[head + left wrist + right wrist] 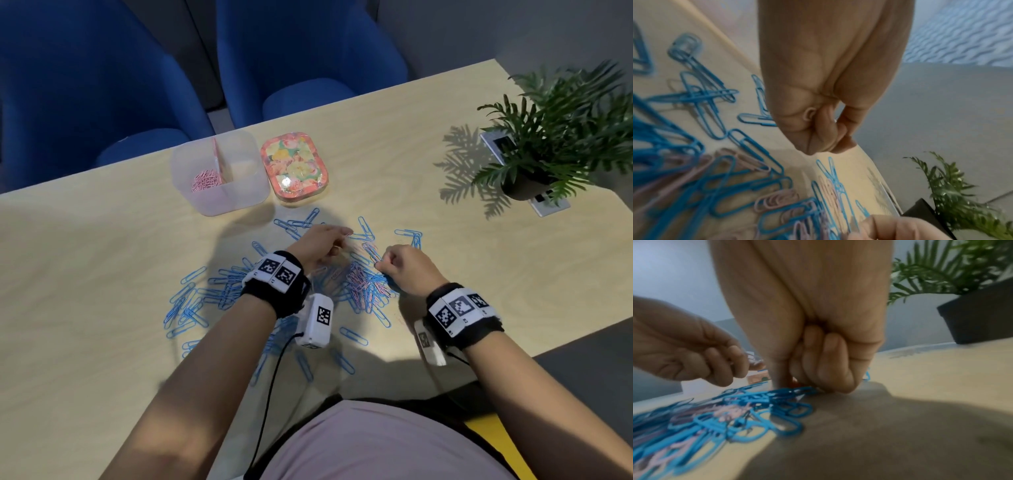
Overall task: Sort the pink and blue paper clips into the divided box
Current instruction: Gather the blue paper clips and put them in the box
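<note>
Tabletop (pixel 102 240): divided box (pixel 239 192), pink paper clips (pixel 206 180) in left compartment.

Clip-strewn table (pixel 102 240) (box (pixel 219 171), tin (pixel 294 168), plant (pixel 555 144))

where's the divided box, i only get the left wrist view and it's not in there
Observer: In the head view the divided box stands at the table's far edge, beyond the clip pile.
Operator: anything in it yet
Observer: Pink clips lie in its left compartment; I see no blue ones in the right.
Operator: what's the right hand up to
Observer: The right wrist view shows the right hand curled, fingertips down in the blue clips; whether it has pinched one I cannot tell.
</note>
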Demonstrator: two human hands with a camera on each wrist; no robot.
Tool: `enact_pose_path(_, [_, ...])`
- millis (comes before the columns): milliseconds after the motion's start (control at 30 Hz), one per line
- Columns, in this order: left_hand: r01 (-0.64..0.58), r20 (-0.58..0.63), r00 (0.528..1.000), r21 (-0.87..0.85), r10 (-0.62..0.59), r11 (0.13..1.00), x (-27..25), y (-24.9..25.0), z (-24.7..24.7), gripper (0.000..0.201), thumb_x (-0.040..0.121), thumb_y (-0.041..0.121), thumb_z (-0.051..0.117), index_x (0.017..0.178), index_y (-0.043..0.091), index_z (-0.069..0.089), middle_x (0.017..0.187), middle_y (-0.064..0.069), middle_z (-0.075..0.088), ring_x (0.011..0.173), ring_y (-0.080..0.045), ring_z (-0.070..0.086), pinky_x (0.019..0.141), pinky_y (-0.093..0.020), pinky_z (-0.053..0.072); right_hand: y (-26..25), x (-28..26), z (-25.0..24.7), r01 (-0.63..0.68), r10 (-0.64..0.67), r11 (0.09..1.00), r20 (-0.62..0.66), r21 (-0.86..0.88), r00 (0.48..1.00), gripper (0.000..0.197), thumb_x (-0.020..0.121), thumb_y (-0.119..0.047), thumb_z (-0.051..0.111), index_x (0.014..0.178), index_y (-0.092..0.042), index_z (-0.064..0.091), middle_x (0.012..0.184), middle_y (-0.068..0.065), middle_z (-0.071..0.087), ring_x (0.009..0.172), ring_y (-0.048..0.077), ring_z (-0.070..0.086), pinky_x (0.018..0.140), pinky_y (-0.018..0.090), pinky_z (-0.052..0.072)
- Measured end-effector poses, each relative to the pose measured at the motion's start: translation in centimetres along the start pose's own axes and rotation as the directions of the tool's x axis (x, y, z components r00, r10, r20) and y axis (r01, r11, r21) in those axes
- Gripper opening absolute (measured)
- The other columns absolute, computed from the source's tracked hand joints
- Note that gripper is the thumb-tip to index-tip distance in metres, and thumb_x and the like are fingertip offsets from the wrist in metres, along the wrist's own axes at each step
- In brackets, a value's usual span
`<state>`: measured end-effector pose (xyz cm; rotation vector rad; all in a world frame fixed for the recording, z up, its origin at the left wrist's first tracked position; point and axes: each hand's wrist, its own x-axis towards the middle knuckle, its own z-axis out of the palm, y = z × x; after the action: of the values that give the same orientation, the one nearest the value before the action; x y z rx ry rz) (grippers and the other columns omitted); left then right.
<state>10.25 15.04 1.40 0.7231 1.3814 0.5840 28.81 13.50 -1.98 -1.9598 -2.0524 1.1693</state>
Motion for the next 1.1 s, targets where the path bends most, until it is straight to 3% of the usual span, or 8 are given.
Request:
enact_pose_path(133, [0.066,0.039,0.997,-0.054,-0.064,0.996,0.2,0.2,1.1,0.019,0.092,0.015,0.046,0.074,0.013,0.050,0.065,-0.001,0.043,0.042,-0.007,0.035,0.031,-0.011,0.020,0.3,-0.5,-0.3,0.058,-0.078,0.961,0.062,0.269,0.995,0.029,0.088,-0.020,0.061,0.063,-0.018,0.046,0.056,-0.002,0.047,0.058,0.018,0.043,0.060,0.030,0.034])
enact_pose_path(300, [-0.140,-0.074,0.982,0.319,0.172,0.937,0.7,0.0,1.7,0.032,0.090,0.025,0.057,0.063,0.015,0.043,0.058,0.001,0.040,0.048,-0.011,0.037,0.040,-0.014,0.032,0.7,-0.7,-1.4,-0.037,0.092,0.869,-0.087,0.494,0.992,0.027,0.077,-0.031,0.064,0.057,-0.018,0.052,0.058,0.011,0.054,0.056,0.020,0.048,0.054,0.033,0.039])
enact_pose_path(400, [-0.244,-0.027,0.936,0.669,0.351,0.702,0.8,-0.2,1.2,0.009,0.084,0.021,0.060,0.079,0.014,0.058,0.061,0.006,0.045,0.056,-0.010,0.044,0.059,-0.024,0.035,2.3,0.0,-2.3,-0.090,0.159,0.896,-0.124,0.434,0.979,0.029,0.071,-0.038,0.063,0.053,-0.018,0.054,0.056,0.007,0.057,0.055,0.020,0.051,0.062,0.039,0.048])
enact_pose_path(500, [-0.251,0.096,0.928,0.875,0.361,0.415,0.8,-0.1,1.4,0.014,0.085,0.015,0.053,0.096,0.017,0.062,0.082,-0.001,0.055,0.081,-0.020,0.056,0.069,-0.025,0.036,1.4,-0.7,-3.2,-0.085,0.133,0.875,-0.066,0.476,0.989,0.036,0.087,-0.015,0.058,0.053,-0.014,0.046,0.048,0.007,0.046,0.036,0.010,0.040,0.045,0.017,0.037])
enact_pose_path(633, [-0.242,0.151,0.918,0.947,0.368,0.213,1.2,-0.2,1.4,0.013,0.090,0.018,0.051,0.097,0.019,0.061,0.105,-0.004,0.061,0.100,-0.027,0.059,0.075,-0.030,0.039,0.9,-1.1,-3.9,-0.171,0.143,0.584,0.107,0.793,0.984,0.035,0.098,-0.006,0.039,0.063,-0.004,0.044,0.051,0.011,0.050,0.033,0.009,0.035,0.033,0.014,0.026])
enact_pose_path(733, [-0.226,0.150,0.942,0.945,0.301,0.237,1.3,-0.6,1.2,0.018,0.090,0.025,0.054,0.101,0.012,0.061,0.112,-0.007,0.060,0.106,-0.027,0.057,0.087,-0.036,0.044,1.4,-1.4,-4.2,-0.278,0.204,0.353,0.217,0.893,0.955,0.019,0.096,-0.005,0.042,0.083,0.003,0.053,0.070,0.019,0.064,0.040,0.010,0.041,0.033,0.015,0.027])
enact_pose_path(867, [-0.234,0.160,0.956,0.922,0.247,0.308,1.2,-0.6,0.7,0.017,0.088,0.019,0.056,0.098,0.007,0.062,0.110,-0.011,0.062,0.104,-0.028,0.058,0.089,-0.036,0.046,2.0,-2.2,-4.4,-0.233,0.213,0.268,0.179,0.935,0.961,0.021,0.094,0.003,0.040,0.077,0.006,0.052,0.045,0.005,0.055,0.032,0.005,0.032,0.036,0.015,0.020])
enact_pose_path(1100, [-0.247,0.106,0.963,0.724,0.249,0.644,1.8,0.6,0.8,0.022,0.090,0.013,0.052,0.110,0.007,0.060,0.093,-0.004,0.053,0.085,-0.017,0.049,0.077,-0.022,0.039,3.6,-1.3,-3.2,-0.139,0.548,0.471,-0.165,0.871,0.820,0.020,0.090,-0.011,0.051,0.072,-0.008,0.060,0.054,0.004,0.043,0.024,0.003,0.029,0.029,0.012,0.024])
